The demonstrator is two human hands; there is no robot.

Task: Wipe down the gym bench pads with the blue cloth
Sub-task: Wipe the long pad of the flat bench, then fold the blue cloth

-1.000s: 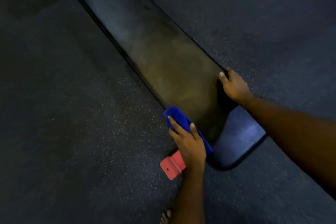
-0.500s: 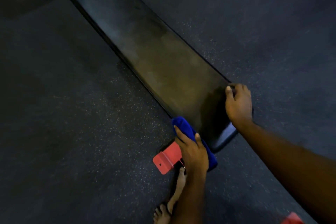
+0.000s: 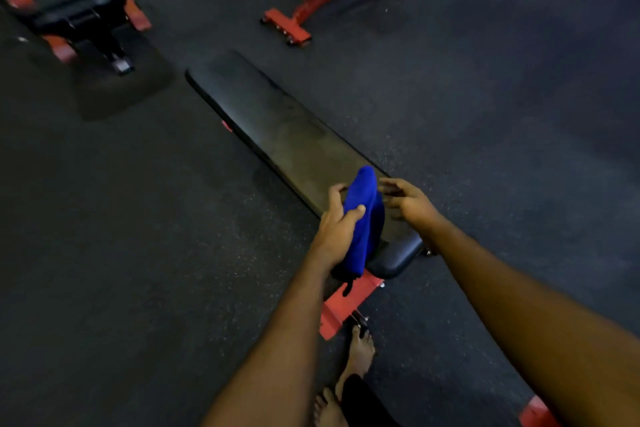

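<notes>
While the blue cloth (image 3: 363, 218) is gripped only by the left hand (image 3: 337, 222), it could be dropped on the floor (image 3: 138, 253) if that grip is loosened early. The cloth is held just beside the spread, empty right hand (image 3: 410, 201), above the near end of the bench pad (image 3: 277, 128).

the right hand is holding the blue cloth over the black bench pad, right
Not quite: the left hand grips the blue cloth over the black bench pad, as the head view shows. The right hand is open beside it, holding nothing.
</notes>
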